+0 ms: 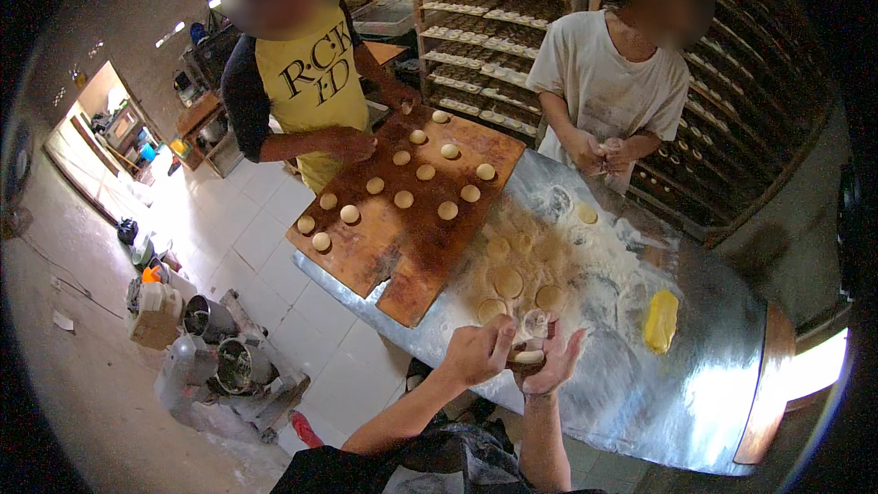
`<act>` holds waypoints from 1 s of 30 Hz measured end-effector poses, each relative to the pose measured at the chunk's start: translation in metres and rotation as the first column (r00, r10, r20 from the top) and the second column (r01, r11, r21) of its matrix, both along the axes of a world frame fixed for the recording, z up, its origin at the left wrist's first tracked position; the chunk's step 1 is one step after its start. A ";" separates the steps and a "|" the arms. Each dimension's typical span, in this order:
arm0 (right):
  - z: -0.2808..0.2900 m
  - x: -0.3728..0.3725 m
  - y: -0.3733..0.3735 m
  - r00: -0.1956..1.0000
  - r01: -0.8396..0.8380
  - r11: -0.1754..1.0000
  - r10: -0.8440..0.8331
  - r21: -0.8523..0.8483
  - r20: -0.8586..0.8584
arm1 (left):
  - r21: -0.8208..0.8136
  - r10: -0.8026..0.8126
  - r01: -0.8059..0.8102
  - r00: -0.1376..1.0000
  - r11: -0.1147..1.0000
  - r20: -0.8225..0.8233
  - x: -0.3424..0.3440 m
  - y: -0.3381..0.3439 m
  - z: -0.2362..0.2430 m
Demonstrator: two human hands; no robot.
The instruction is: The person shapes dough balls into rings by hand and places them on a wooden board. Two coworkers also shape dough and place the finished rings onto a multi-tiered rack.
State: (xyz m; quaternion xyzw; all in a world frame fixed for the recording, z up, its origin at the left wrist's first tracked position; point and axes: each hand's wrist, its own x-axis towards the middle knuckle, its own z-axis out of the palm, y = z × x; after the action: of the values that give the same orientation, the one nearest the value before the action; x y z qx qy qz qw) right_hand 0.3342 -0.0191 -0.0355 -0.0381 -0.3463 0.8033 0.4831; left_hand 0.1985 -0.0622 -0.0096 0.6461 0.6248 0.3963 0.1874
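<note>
Over the near edge of the table, my left hand (477, 354) has its fingers curled against a small pale piece of dough (527, 358). My right hand (555, 362) cups the same piece from the other side, thumb spread outward. Just beyond my fingers, flattened dough rounds (508, 283) lie on the floured metal tabletop (604, 402). A small whitish, shiny thing (535, 322) sits right behind my hands; its kind is unclear.
A wooden board (421, 247) with several dough balls (375, 185) lies across the table's left part. A yellow block (660, 322) rests at right. Two co-workers stand opposite, one in a yellow shirt (311, 82), one in white (613, 64). Tray racks (494, 37) stand behind.
</note>
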 end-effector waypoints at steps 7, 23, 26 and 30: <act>-0.013 -0.067 0.024 0.958 -0.209 0.929 0.257 0.305 -0.125 | 0.079 0.083 -0.077 0.994 0.994 -0.076 -0.071 0.010 -0.009; -0.091 -0.188 0.060 0.173 0.173 0.840 -0.540 0.514 0.824 | -0.498 0.063 -0.323 0.881 0.804 -0.469 -0.231 0.071 -0.014; -0.069 -0.197 0.040 0.293 0.108 0.944 -0.331 0.313 0.897 | -0.551 -0.115 -0.141 0.908 0.823 -0.404 -0.234 0.048 -0.030; -0.045 -0.201 0.026 -0.148 -0.162 0.856 -0.513 0.491 0.845 | -0.506 -0.159 -0.067 0.907 0.860 -0.391 -0.234 0.036 -0.047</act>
State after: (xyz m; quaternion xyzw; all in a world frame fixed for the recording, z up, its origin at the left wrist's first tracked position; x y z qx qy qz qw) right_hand 0.1336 0.0074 -0.0801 -0.5610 -0.7480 0.3154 0.1620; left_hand -0.0357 -0.0265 -0.0563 0.6584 0.7162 0.0647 0.2222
